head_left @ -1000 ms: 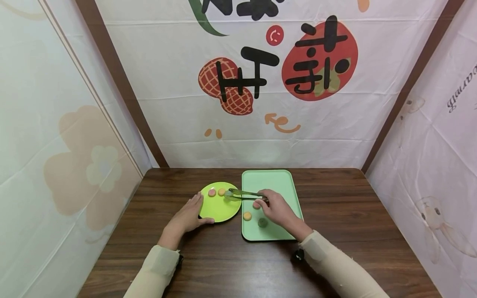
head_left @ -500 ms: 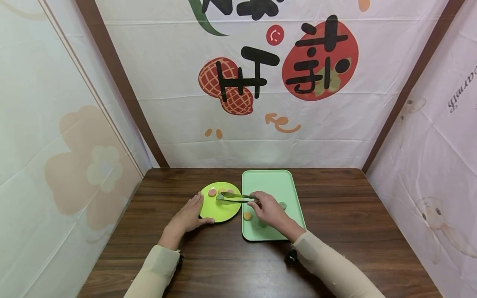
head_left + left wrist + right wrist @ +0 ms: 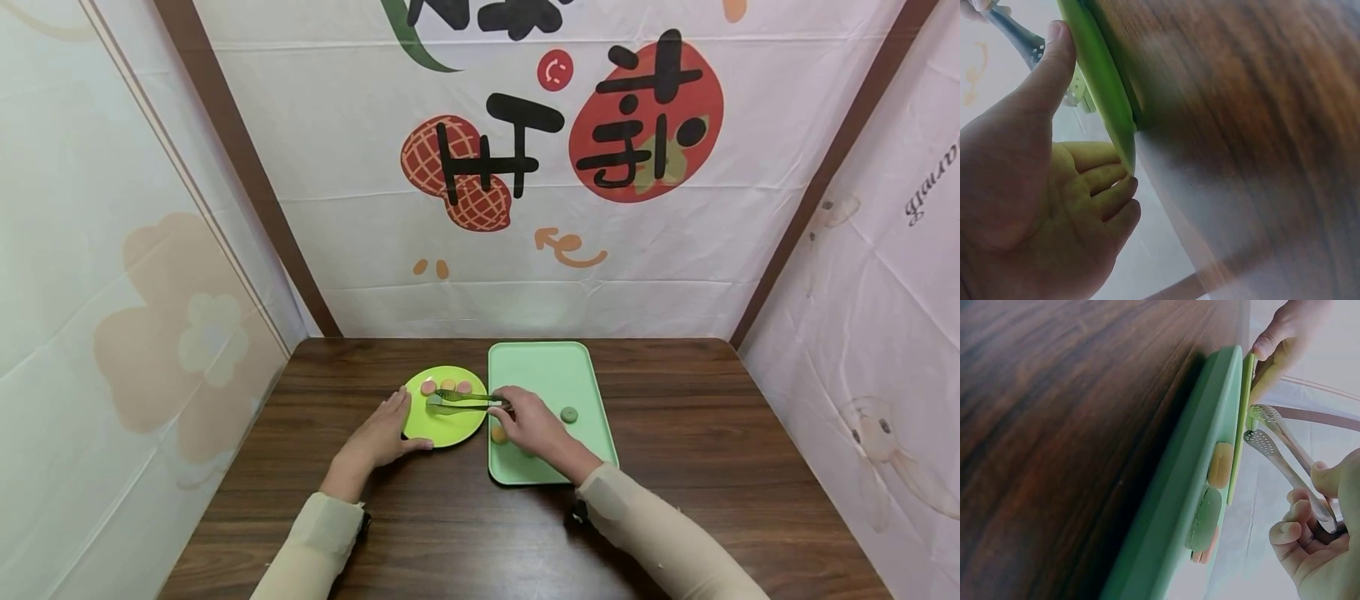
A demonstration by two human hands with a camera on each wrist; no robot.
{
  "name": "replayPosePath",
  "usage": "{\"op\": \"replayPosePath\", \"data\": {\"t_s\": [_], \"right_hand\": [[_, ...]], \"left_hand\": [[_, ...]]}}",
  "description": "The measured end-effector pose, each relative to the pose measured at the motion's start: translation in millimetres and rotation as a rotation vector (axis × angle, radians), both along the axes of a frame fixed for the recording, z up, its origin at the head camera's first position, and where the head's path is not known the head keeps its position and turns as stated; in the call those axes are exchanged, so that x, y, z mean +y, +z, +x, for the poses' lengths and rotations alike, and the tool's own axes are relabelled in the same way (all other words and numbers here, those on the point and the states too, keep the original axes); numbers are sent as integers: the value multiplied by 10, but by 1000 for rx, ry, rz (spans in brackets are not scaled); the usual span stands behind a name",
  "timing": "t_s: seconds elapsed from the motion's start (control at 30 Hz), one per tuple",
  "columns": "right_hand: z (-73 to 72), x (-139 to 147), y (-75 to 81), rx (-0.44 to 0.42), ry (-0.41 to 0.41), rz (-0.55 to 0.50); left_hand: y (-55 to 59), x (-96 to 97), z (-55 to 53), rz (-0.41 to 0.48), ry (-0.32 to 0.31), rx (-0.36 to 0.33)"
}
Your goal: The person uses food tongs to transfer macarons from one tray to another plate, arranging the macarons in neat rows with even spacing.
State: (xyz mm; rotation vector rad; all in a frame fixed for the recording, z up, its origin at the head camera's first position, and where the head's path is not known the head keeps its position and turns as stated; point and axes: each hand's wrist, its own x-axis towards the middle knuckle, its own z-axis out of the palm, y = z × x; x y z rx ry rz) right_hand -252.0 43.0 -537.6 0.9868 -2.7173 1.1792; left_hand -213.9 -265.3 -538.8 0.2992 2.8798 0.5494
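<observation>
My left hand (image 3: 382, 429) rests at the left rim of a lime-green plate (image 3: 450, 429), its fingers fairly straight and the thumb along the near side. In the left wrist view, the fingertips touch the plate's edge. Pink (image 3: 428, 388), yellow (image 3: 447, 385) and pink (image 3: 464, 387) macarons sit in a row on its far part. With curled fingers my right hand (image 3: 528, 421) grips metal tongs (image 3: 468, 397), whose perforated tips (image 3: 1260, 442) are close over the plate; I cannot tell if anything is between them.
A mint-green tray (image 3: 540, 367) stands right of the plate. It bears a green macaron (image 3: 569, 414), a yellow macaron (image 3: 498, 435) and others partly hidden by my right hand. Around them is the dark wooden table (image 3: 465, 533), with a printed cloth wall (image 3: 375, 300) behind.
My right hand and the tongs have moved left over the plate. The right pink macaron on the plate and the tray's right green macaron have come into view. The left hand stays still.
</observation>
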Motion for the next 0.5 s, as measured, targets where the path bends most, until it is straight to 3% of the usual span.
{"op": "replayPosePath", "data": {"t_s": [0.5], "right_hand": [[-17, -140, -60, 59, 8, 17]], "left_hand": [[26, 8, 3, -13, -6, -7]]}}
